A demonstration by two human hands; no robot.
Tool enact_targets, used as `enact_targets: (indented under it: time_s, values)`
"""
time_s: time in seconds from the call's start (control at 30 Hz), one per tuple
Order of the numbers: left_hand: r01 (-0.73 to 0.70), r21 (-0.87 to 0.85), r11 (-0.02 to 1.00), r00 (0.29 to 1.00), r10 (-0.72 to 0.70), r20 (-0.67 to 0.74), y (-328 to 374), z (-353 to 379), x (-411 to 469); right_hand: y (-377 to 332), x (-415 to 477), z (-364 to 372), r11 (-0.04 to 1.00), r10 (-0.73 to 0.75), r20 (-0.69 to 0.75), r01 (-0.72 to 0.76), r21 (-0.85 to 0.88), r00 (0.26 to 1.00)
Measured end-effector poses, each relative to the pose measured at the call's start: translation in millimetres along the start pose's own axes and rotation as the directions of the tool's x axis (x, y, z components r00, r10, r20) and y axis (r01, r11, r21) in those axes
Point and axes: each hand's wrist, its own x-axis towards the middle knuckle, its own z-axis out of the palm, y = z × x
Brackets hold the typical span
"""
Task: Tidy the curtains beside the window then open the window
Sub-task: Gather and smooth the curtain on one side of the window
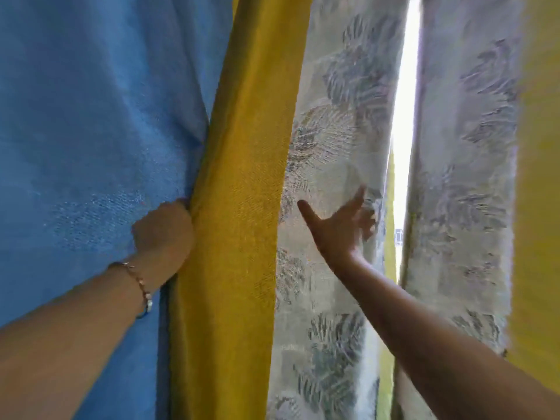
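A blue curtain point(97, 122) fills the left of the view, with a yellow curtain panel point(245, 177) hanging beside it. My left hand point(163, 234) is closed on the fabric where blue and yellow meet, bunching it. To the right hangs a white sheer curtain with grey leaf prints point(336, 122). My right hand point(342, 228) is spread open against its edge, fingers reaching into its fold. A second leaf-print sheer point(463, 177) hangs further right. Between the two sheers a narrow bright gap point(404, 131) shows daylight from the window, which is otherwise hidden.
More yellow curtain point(539, 207) hangs at the far right edge. A bracelet point(142, 292) circles my left wrist. Curtain fabric covers nearly the whole view, and no window frame or handle can be seen.
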Motion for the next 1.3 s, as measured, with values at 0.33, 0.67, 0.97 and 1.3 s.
enact_targets:
  time_s: [0.33,0.67,0.97,1.3]
  values:
    - [-0.093,0.238,0.967,0.960,0.150,-0.234,-52.2,-9.5,15.5,-64.0,-23.8,49.8,0.895,-0.337,-0.007,0.322,0.309,0.942]
    - [0.020,0.542,0.840,0.890,0.233,-0.393,-179.4,-107.5,34.1,-241.4,-84.2,146.8,0.735,-0.675,0.355,0.545,0.405,0.646]
    - [0.222,0.606,0.764,0.885,0.103,-0.454,-345.2,-165.2,53.4,-371.0,-197.1,245.1,0.485,-0.874,0.328,0.613,0.624,0.358]
    - [0.041,0.606,0.794,0.886,0.251,-0.389,-552.2,-238.8,94.7,-526.0,-303.7,358.6,0.441,-0.897,0.298,0.669,0.598,0.325]
